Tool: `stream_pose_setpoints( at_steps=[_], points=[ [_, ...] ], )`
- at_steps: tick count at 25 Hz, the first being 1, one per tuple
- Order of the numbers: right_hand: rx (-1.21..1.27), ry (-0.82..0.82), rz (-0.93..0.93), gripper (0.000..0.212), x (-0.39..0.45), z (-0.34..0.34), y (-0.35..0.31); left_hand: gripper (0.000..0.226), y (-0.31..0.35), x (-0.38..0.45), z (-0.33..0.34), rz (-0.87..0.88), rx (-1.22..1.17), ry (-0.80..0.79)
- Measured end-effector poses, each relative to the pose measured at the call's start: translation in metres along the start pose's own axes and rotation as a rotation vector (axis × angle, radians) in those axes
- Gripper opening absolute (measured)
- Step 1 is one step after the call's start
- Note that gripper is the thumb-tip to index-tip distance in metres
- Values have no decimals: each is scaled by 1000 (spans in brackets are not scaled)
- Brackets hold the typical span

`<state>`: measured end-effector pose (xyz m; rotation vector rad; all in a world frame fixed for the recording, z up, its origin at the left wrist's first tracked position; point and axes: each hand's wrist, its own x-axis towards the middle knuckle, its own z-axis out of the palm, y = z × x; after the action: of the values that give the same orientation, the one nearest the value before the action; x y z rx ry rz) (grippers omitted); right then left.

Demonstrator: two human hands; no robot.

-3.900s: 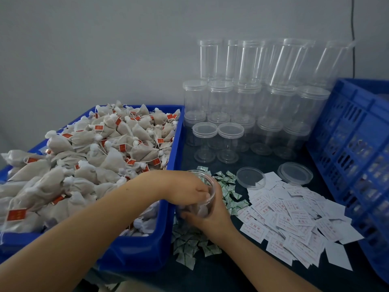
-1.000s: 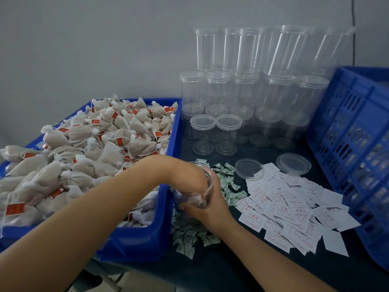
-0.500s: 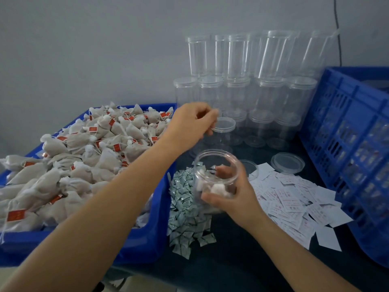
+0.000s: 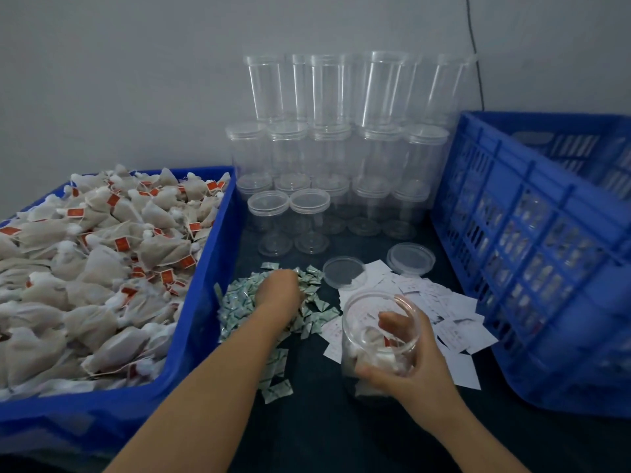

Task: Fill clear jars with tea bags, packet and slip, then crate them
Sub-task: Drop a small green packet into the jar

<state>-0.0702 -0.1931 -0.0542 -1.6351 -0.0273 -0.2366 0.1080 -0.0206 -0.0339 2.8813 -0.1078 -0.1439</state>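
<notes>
A blue bin (image 4: 191,336) heaped with tea bags (image 4: 102,268) fills the left of the frame; a blue slotted crate (image 4: 532,268) fills the right. Empty lidded jars (image 4: 341,148) are stacked at top centre. White slips (image 4: 454,315) lie right of centre. At lower centre, the right hand (image 4: 409,367) grips an open jar (image 4: 379,339) holding tea bags. The left hand (image 4: 280,290) rests on the green-and-white packets (image 4: 239,302); its fingers are hidden, so I cannot tell its grip.

A dark table (image 4: 327,435) carries a blue bin (image 4: 191,336), crate (image 4: 532,268), empty jars (image 4: 327,158), packets (image 4: 239,302), slips (image 4: 454,322).
</notes>
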Motion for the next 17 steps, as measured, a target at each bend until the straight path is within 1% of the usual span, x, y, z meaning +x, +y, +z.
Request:
stream_pose_setpoints(
  at_steps=[4,7,9,11,13,15,17],
  points=[
    [25,7,8,92,-4,-2,3,12,-9,1,-4,18,-101,68],
    [28,9,16,97,-5,-1,2,7,-11,-2,-14,-1,-189,137],
    [14,6,20,98,-4,-1,2,10,-9,-6,-30,-7,-323,187],
    [5,6,19,97,-3,0,1,9,-3,-19,-50,25,-547,227],
    [5,11,16,95,-1,1,1,9,9,-45,-66,111,-775,191],
    [13,13,9,94,0,2,-1,13,24,-77,-74,229,-970,54],
    [21,10,3,97,1,3,-3,16,38,-103,-71,316,-1005,-44]
  ],
)
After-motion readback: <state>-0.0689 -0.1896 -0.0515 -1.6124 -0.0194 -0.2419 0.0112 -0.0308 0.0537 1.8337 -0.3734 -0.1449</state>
